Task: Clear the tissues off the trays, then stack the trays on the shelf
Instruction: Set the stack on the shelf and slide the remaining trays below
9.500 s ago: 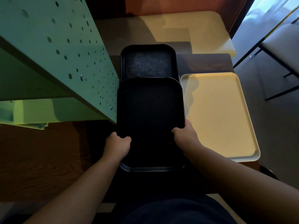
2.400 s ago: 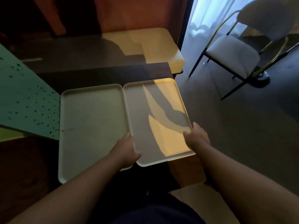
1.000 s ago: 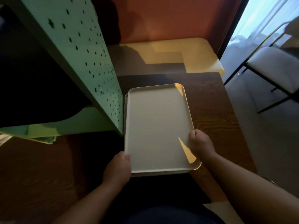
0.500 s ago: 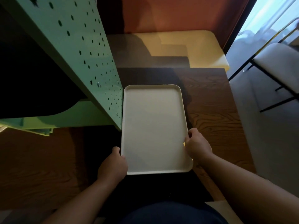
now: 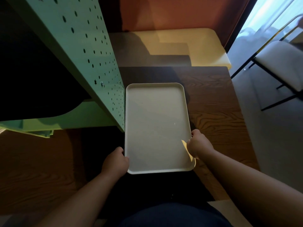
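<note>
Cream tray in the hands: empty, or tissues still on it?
Empty. The cream tray shows a bare inside, no tissues. Left hand and right hand grip its long edges.

cream tray (image 5: 155, 125), green perforated shelf (image 5: 91, 51), wood-grain table (image 5: 216, 112)

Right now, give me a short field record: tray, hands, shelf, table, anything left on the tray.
tray: cream tray, flat, long side along the shelf's side panel
left hand: grips the tray's near left edge
right hand: grips the tray's near right edge
shelf: green perforated shelf to the left; a dark shape inside it, too dim to identify
table: wooden table under and right of the tray
tissues: none visible on the tray
background: chair at far right
</note>
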Available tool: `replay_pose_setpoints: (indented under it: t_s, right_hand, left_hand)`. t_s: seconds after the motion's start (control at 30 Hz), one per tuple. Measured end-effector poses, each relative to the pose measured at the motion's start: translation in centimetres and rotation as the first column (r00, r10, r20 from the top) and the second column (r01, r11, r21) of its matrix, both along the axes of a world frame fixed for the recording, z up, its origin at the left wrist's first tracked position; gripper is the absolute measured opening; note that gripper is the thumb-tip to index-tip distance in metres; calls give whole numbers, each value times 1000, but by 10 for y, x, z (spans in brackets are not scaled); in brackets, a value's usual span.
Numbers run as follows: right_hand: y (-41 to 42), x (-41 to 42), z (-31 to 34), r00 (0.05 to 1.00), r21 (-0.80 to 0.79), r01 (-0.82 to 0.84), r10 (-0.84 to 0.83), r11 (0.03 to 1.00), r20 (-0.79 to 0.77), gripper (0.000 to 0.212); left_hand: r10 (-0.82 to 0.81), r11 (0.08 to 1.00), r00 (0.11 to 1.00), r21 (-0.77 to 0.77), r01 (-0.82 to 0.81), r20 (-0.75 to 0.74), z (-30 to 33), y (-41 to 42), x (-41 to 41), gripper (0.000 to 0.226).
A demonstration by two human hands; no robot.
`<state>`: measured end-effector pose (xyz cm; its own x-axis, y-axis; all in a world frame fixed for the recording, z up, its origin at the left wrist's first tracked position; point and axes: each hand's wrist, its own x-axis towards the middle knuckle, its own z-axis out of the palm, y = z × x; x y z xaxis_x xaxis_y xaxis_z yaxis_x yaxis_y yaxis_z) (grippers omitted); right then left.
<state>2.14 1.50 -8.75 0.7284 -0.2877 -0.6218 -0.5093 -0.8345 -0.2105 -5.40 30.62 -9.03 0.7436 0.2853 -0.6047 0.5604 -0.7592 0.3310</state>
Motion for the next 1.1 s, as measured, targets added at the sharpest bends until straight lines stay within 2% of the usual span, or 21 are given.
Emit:
replay_pose_setpoints:
  t_s: [0.03, 0.1, 0.2, 0.3, 0.4, 0.43, 0.53, 0.6, 0.67, 0.73, 0.8, 0.87, 0.9, 0.97, 1.03, 1.1]
  right_hand:
    - [1, -3, 4, 999, -22, -23, 24, 999, 31, 56]
    - [5, -14, 12, 970, -110, -179, 194, 978, 148, 67]
    - [17, -40, 24, 820, -138, -482, 501, 865, 275, 66]
    - [37, -64, 36, 689, -51, -690, 677, 722, 257, 68]
    - [45, -88, 32, 597, -16, -794, 784, 608, 168, 71]
    - [44, -95, 31, 607, -47, -783, 778, 620, 163, 67]
    - [28, -82, 11, 586, -212, -701, 720, 681, 372, 47]
    - [31, -83, 66, 464, -445, -607, 748, 659, 475, 48]
    - [22, -60, 78, 451, -431, -609, 737, 666, 503, 63]
    - [22, -65, 94, 450, -401, -610, 715, 683, 534, 62]
    - [20, -63, 111, 395, -403, -625, 716, 669, 576, 40]
    - [20, -53, 145, 349, -399, -624, 697, 671, 627, 16]
    - [17, -46, 163, 295, -419, -624, 695, 660, 656, 10]
    - [12, -35, 199, 238, -434, -612, 677, 661, 696, 14]
    - [11, -26, 231, 197, -452, -597, 667, 663, 718, 12]
    - [14, -22, 263, 187, -459, -616, 685, 640, 705, 20]
  left_hand:
    - [6, 1000, 1000, -4, -6, -10, 0, 1, 1, 9]
    - [5, 1000, 999, -22, -6, -36, 0, 2, 3, 10]
    - [-24, 997, 998, -72, 20, -61, 3, 3, 5, 10]
    - [-20, 987, 998, -162, 10, -58, 11, 5, 7, 12]
    - [-7, 977, 998, -214, -7, -69, 20, 0, -2, 16]
    - [-2, 976, 997, -220, -14, -74, 24, -1, -2, 18]
    - [-11, 964, 992, -265, -23, -127, 41, -12, 20, 26]
    - [-3, 948, 997, -317, 26, 73, 106, -7, 13, 37]
    - [16, 936, 995, -352, 19, 96, 115, -10, 27, 43]
    - [19, 937, 997, -350, 10, 78, 128, -11, 27, 35]
    - [28, 947, 996, -321, 2, 90, 138, -12, 30, 29]
    - [16, 957, 990, -289, 25, 140, 158, -14, 30, 33]
    - [31, 957, 981, -288, 26, 191, 170, -17, 28, 37]
    - [61, 958, 924, -281, 51, 377, 197, -25, 18, 45]
    - [4, 960, 811, -229, 160, 585, 227, -31, 6, 45]
    - [-192, 962, 682, 0, 272, 706, 253, -35, -4, 47]
